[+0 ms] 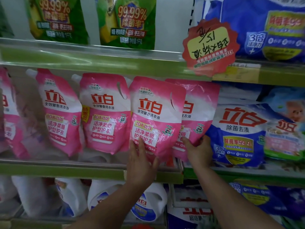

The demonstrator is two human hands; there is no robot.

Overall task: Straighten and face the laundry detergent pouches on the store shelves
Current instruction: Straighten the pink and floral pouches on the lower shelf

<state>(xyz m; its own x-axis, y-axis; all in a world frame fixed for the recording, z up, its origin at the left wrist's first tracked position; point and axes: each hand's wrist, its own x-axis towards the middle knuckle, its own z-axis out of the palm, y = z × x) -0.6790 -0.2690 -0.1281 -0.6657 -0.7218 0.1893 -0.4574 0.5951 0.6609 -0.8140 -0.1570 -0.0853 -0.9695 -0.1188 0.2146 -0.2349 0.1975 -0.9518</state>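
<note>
Fingers of my left hand (142, 160) press flat on the front pink pouch (156, 116). My right hand (198, 150) grips the bottom edge of the pouch behind (200, 113), thumb in front.

Red starburst price sign (210, 47) clipped upside down on green shelf edge (99, 59) — white jugs (72, 197) on shelf below.

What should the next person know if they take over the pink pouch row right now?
Left hand: flat, fingers straight, pressing the lower front of the front pouch.
Right hand: gripping the bottom corner of the rear pouch, which sits partly hidden behind the front one.
Both stand on the middle shelf, beside the blue bag.
Done: the two left pouches face forward, though they lean.
Left: separate the overlapping pair, then square up the row.
</note>
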